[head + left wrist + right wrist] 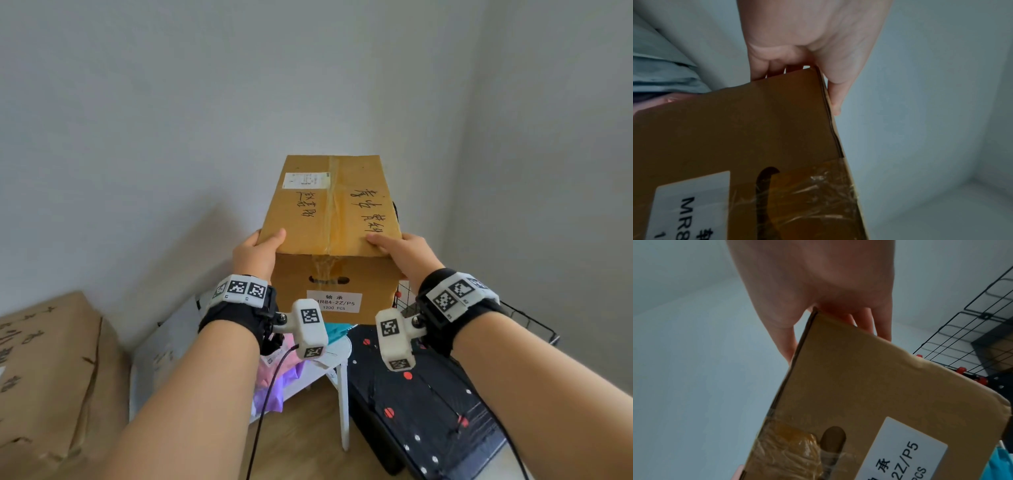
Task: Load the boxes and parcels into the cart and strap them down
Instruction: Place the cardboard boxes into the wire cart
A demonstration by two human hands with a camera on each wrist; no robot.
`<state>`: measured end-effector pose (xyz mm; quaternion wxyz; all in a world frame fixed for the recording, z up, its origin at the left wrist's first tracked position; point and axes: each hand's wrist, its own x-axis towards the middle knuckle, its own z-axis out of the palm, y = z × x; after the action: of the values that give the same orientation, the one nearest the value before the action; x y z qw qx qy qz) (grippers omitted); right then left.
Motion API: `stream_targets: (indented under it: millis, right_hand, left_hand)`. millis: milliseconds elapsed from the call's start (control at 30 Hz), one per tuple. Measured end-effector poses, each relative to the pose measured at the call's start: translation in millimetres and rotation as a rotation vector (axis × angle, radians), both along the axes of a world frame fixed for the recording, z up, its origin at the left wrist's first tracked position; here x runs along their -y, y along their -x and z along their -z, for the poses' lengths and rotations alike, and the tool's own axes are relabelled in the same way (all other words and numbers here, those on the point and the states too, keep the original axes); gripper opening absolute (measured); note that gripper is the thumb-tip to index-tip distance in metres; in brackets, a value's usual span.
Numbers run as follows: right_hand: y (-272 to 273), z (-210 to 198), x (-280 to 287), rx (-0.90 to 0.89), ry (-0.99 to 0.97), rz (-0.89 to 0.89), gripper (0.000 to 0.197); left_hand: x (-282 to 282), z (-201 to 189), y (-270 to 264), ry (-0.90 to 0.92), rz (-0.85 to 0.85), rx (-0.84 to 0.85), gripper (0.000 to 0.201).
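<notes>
Premises: a room corner in what appears to be a home put to use for storing and packing goods. Evidence observed: 2 plain pale walls point(171, 120) meeting at a corner, and wood-look flooring point(301, 435). A large worn cardboard carton point(51, 377) with handwritten marks stands at the left. A white plastic stool point(339, 370) carries pink and purple fabric point(277, 377). A black wire-grid panel point(972, 327) with red connectors stands at the right. A taped cardboard box point(329, 205) bears a shipping slip, marker handwriting and a printed parts label reading 1200 PCS.
</notes>
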<state>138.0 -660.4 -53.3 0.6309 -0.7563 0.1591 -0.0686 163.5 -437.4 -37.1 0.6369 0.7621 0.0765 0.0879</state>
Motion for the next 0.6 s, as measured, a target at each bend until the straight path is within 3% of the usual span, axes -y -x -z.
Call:
stream_targets:
  millis: [333, 500, 600]
  right_hand:
    - [-1, 33, 107, -0.048, -0.057, 0.150, 0.038]
    - [-11, 52, 132, -0.104, -0.088, 0.224, 0.041]
    - [-26, 63, 137, -0.137, -0.095, 0.265, 0.043]
  left_hand:
    - [110, 28, -43, -0.125, 0.161, -0.051, 0.044]
    - [139, 44, -77, -0.198, 0.276, -0.108, 0.033]
    - [148, 57, -107, -0.275, 0.347, -0.137, 0.044]
